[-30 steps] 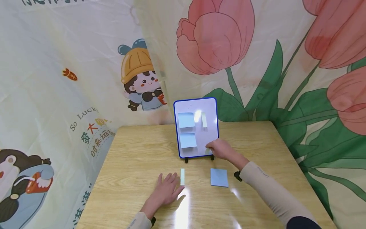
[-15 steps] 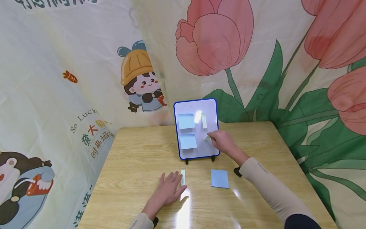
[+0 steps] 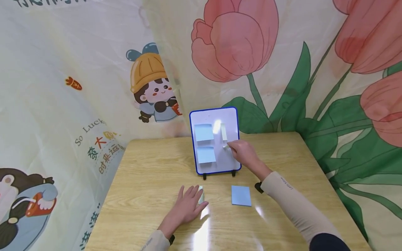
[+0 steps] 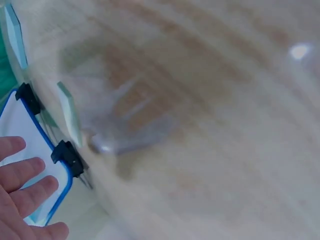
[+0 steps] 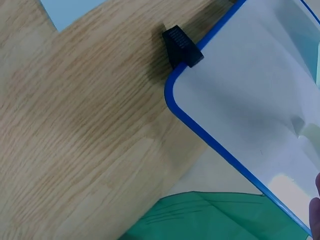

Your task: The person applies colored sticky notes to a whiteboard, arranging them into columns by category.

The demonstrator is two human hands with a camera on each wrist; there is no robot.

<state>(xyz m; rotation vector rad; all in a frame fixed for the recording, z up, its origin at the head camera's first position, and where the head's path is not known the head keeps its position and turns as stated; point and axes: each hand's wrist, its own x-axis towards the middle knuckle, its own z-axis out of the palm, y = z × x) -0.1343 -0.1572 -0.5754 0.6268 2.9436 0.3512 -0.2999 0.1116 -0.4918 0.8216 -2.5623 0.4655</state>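
Observation:
A small whiteboard (image 3: 230, 118) with a blue rim stands upright at the back of the table. Two light-blue sticky notes (image 3: 204, 132) are stuck one above the other on its left half, and a narrow pale-green sticky note (image 3: 223, 132) is on its upper right. Just below that note, my right hand (image 3: 247, 153) pinches another narrow pale-green sticky note (image 3: 226, 147) at the board's face. My left hand (image 3: 186, 207) has its fingers spread low over the table, partly covering a narrow pale-green sticky-note pad (image 3: 201, 200).
A square blue sticky-note pad (image 3: 241, 196) lies on the wooden table (image 3: 150, 164), right of the narrow pad. Black clip feet (image 4: 68, 158) support the whiteboard's lower edge. A printed cloth with tulips (image 3: 242, 42) hangs behind the table.
My right hand has moved up the whiteboard from its lower right edge, with the narrow note in its fingers. The left hand has shifted slightly right, over the narrow pad.

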